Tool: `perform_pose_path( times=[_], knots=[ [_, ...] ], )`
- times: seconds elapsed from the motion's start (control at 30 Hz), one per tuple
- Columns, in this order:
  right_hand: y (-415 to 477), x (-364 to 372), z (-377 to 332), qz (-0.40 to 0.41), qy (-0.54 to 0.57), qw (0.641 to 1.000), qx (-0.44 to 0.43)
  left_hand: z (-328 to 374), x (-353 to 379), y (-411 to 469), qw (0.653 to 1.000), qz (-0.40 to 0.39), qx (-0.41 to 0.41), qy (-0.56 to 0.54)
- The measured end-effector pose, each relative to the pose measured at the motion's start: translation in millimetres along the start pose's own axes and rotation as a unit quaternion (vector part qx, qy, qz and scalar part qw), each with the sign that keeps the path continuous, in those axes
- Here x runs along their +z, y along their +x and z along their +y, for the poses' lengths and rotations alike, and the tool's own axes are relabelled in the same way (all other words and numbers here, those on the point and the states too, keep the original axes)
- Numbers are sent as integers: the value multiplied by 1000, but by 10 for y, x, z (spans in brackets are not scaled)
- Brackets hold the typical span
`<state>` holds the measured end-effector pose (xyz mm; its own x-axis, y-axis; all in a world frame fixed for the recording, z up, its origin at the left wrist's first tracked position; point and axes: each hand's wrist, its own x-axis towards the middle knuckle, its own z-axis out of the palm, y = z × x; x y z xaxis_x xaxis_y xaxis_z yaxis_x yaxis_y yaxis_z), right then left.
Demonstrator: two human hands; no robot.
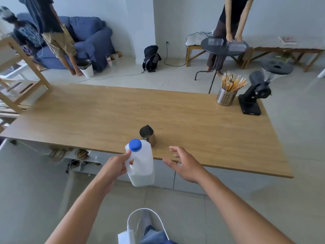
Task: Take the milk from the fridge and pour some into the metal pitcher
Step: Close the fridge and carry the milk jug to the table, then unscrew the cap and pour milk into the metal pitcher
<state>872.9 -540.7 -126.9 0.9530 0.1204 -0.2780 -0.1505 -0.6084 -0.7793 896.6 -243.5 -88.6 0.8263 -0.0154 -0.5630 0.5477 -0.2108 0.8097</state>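
My left hand (117,166) grips the handle of a white plastic milk jug (142,164) with a blue cap, held upright just in front of the table's near edge. Milk fills only the lower part of the jug. The metal pitcher (148,134) stands on the wooden table (123,113) just behind the jug, spout pointing away, partly hidden by the jug's cap. My right hand (182,164) hovers to the right of the jug over the table edge, fingers spread and holding nothing.
A steel holder of wooden sticks (226,95) and a black coffee grinder (255,97) stand at the table's far right. Beyond are a round black side table (223,48) with a person, a blue sofa (91,37) with two people, a wooden shelf (17,71) at left.
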Motion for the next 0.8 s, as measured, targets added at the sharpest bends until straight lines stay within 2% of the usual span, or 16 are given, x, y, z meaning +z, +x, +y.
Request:
perform_pose_path(
  times=[0.2, 0.4, 0.8],
  knots=[
    [710, 131, -247, -2, -32, 999, 19, 115, -590, 614, 998, 42, -10, -39],
    [1302, 403, -379, 23, -66, 996, 55, 187, -941, 1260, 998, 33, -29, -37],
    [2074, 779, -553, 63, -118, 986, 98, 200, -1016, 2047, 999, 2, -27, -40]
  ],
)
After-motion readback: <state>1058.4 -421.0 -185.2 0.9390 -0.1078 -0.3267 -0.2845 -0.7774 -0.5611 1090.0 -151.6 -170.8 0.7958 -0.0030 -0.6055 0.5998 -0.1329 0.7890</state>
